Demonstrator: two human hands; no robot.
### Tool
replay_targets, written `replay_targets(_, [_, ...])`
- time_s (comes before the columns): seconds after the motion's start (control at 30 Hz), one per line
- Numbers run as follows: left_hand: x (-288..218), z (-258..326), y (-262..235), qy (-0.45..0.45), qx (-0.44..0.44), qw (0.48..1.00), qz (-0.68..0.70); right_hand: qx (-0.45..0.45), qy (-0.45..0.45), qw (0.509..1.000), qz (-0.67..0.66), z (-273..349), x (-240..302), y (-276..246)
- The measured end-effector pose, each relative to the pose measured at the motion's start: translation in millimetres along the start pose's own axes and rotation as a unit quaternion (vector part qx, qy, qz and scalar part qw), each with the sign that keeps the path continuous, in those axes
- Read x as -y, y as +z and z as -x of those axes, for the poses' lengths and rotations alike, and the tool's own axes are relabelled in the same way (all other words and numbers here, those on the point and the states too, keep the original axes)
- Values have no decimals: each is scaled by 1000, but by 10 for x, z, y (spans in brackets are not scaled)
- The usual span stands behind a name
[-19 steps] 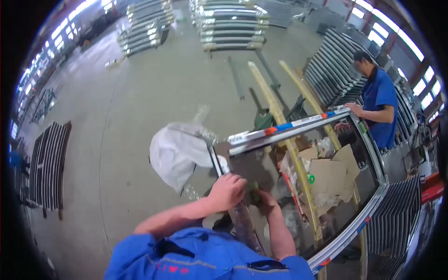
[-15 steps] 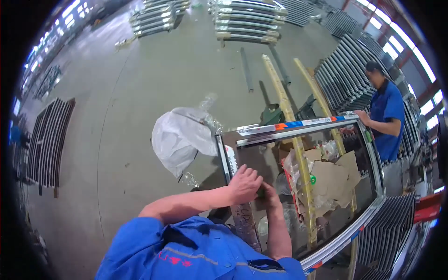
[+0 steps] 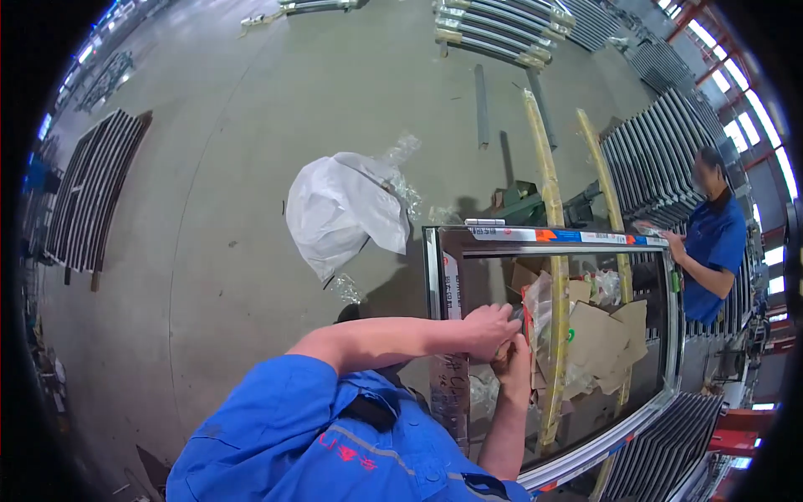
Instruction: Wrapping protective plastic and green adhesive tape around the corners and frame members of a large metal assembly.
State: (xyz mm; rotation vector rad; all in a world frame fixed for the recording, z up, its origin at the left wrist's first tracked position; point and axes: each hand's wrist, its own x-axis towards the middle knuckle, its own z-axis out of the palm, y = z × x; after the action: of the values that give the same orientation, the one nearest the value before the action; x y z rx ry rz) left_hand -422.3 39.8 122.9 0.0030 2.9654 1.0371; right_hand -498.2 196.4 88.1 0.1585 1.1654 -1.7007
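Because your two hands meet over the opening of the silver-edged frame (image 3: pixel 585 238), just right of its left side, the small job at your fingers looks midway rather than finished. That frame lies across two yellow-wrapped bars (image 3: pixel 552 201) (image 3: pixel 609 184), with flattened cardboard (image 3: pixel 598 339) showing inside its outline. Its far corners look joined; the near left corner is hidden by your body, so you cannot count that one as done from here. Coloured labels (image 3: pixel 545 236) remain on the far side, so any clearing of them is not yet done. Whether the opening is glazed, you cannot tell.

Your left hand (image 3: pixel 487 331) has its fingers curled, their tips touching or nearly touching your right hand (image 3: pixel 514 361), whose fingers bend up toward them. Something small may be pinched between; the view is too coarse to tell, or to say whether either set is clamped. A co-worker (image 3: pixel 715 259) has a hand at the far right corner. The white sheet (image 3: pixel 343 209) lies on the floor, beyond your left arm.

Against the earliest frame, your left hand is off the left side and farther over the opening, and the hands are closer together. Your view is also turned, while the co-worker stays at that corner.
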Motion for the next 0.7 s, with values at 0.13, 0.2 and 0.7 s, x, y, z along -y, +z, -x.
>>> replay_targets(0.13, [2, 165, -585, 14, -39, 999, -22, 51, -61, 997, 24, 144, 142, 164])
replay_targets(0.2, [88, 307, -868, 7, -15, 999, -34, 59, -57, 995, 49, 251, 276, 412])
replay_targets(0.7, [438, 973, -1126, 56, -104, 993, 22, -15, -5, 1000, 9, 283, -131, 157])
